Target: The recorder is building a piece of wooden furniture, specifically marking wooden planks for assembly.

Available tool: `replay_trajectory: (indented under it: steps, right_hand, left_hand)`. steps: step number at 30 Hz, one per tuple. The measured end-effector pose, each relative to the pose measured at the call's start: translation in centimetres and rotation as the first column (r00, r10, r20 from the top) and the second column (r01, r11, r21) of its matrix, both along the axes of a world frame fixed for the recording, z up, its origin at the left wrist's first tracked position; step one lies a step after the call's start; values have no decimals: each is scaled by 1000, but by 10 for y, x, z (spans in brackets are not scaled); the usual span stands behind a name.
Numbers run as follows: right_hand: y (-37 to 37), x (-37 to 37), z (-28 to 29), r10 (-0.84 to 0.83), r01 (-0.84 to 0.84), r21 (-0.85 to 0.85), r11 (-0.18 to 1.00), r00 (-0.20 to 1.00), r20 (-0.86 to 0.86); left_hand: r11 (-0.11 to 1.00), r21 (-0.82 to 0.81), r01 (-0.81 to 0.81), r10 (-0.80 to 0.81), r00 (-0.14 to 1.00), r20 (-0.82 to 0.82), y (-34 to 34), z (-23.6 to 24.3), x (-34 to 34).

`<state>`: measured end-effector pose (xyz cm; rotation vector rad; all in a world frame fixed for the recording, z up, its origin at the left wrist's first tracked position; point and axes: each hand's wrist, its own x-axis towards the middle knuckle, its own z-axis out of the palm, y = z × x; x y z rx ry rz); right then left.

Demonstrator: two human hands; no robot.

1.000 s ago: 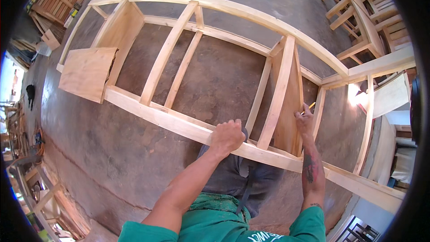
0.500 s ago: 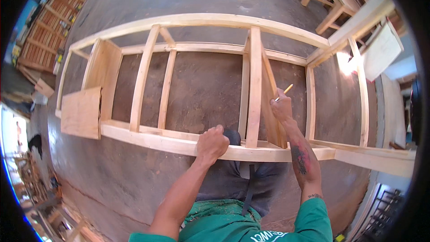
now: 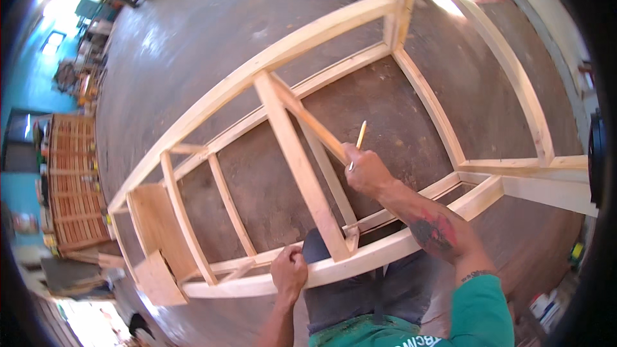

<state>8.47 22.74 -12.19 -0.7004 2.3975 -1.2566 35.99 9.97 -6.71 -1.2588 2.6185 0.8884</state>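
Observation:
A long frame of pale wooden bars spans the middle of the view, its curved near rail (image 3: 366, 262) crossing just in front of my legs. My left hand (image 3: 289, 272) is closed around that rail, thumb side up. My right hand (image 3: 369, 172) is closed with a yellow pencil (image 3: 362, 135) poking up between its fingers. The same hand touches the end of a thin wooden panel (image 3: 315, 121), seen nearly edge-on, which slants from beside an upright crossbar (image 3: 299, 164). How firmly my fingers hold the panel is hidden.
A plywood panel (image 3: 157, 222) stands inside the frame's left end, with a smaller plywood piece (image 3: 160, 281) near it. Slatted wooden panels (image 3: 77, 180) lean at the far left. At the right, a long bar (image 3: 508, 58) curves past the frame. Below lies a brown floor (image 3: 398, 109).
My view has turned, so the frame now slants up to the right. The panel by my right hand appears narrower and tilted more to the left. Both hands keep their closed grip.

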Motion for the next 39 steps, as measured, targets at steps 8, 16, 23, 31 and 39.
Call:
replay_trajectory:
  steps: [8,16,23,31,39]
  right_hand:
    - [13,1,15,72,-72,32,997,997,4]
    - [14,4,24,101,-94,106,990,992,-69]
    - [20,-1,26,108,-96,77,992,978,-179]
    - [16,1,35,192,-160,176,971,965,-181]
    - [20,0,31,187,-173,112,979,974,-126]
  left_hand:
    - [896,-324,302,-436,735,-519,-12,35,-194]
    - [867,-387,313,-376,921,-98,-58,14,-313]
    - [778,-501,378,-355,924,144,-68,5,-314]
    - [797,-473,377,-362,924,126,-70,6,-315]
    - [797,-463,388,-381,918,114,-69,8,-317]
